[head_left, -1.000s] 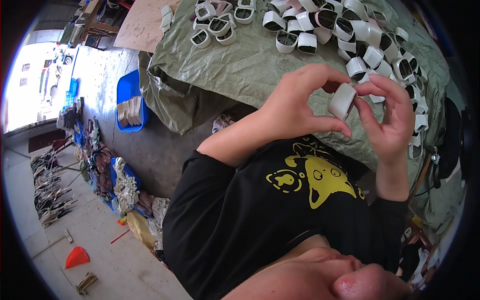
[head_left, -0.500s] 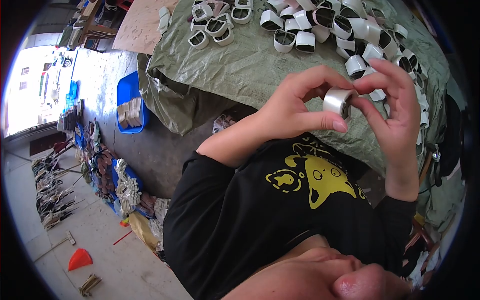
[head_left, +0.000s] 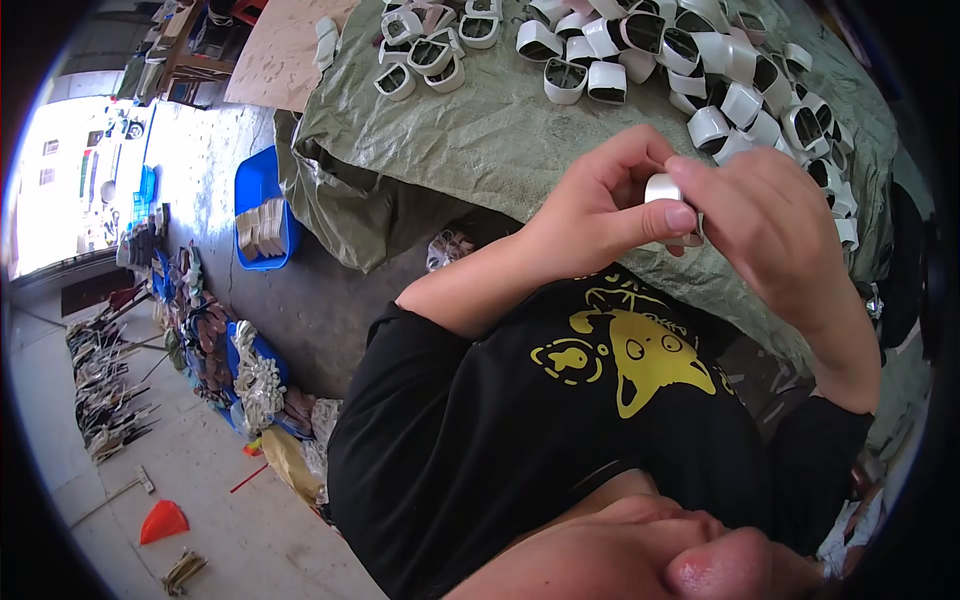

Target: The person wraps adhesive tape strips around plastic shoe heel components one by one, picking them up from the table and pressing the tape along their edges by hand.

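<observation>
The left grip (head_left: 600, 215), nearly closed, pinched 1 white band (head_left: 661, 189), seemingly to steady it against the right grip (head_left: 775, 215), whose curled hold was hidden, similar bands (head_left: 607, 83) piled beyond.

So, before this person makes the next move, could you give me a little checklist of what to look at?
1. Left hand has hold of the white loop: ok.
2. Right hand is up at the loop: ok.
3. Right fingertips are firmly placed: cannot tell, they are mostly hidden.
4. Inside of the loop is open to view: not ok, hands cover much of it.
5. Big pile of loops rests on the green cloth: ok.
</observation>
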### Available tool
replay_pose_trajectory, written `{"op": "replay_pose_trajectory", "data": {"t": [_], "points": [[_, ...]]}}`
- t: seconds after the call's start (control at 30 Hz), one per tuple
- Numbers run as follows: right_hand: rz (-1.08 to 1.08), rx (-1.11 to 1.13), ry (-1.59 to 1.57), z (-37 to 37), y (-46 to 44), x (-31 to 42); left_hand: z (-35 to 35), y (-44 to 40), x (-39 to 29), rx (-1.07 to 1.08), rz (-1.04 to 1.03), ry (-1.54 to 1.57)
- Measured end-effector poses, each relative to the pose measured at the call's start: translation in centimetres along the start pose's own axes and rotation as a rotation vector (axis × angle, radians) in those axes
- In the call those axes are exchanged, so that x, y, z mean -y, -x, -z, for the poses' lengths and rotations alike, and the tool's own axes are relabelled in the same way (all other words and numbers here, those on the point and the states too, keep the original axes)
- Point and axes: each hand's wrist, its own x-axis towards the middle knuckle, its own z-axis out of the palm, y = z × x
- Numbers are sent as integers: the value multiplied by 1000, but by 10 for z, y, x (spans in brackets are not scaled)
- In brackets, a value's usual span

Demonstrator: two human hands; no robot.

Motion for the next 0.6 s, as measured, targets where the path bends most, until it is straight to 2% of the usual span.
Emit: {"op": "replay_pose_trajectory", "data": {"t": [0.1, 0.13, 0.23, 0.27, 0.37, 0.4, 0.5, 0.6], "points": [[-256, -409, -324, -23, 7, -4, -4, -1, -2, -17, -27, -48], [-255, -410, -324, -24, 7, -4, -4, -1, -2, -27, -39, -72], [-526, -503, -766, -23, 8, -3, -5, -3, 3, -31, -75, -68], [-526, -505, -764, -24, 11, -4, -5, -4, 4, -30, -92, -65], [-208, -469, -243, -25, 21, -13, 0, -4, -9, 22, 23, -50], [-210, -469, -243, -23, 23, -15, 0, -4, -12, 43, 83, -42], [115, -261, -163, -15, 22, -23, -4, -7, -12, -15, 179, 20], [159, -304, -149, -19, 21, -21, -5, -9, -14, -31, 215, 1]]}}
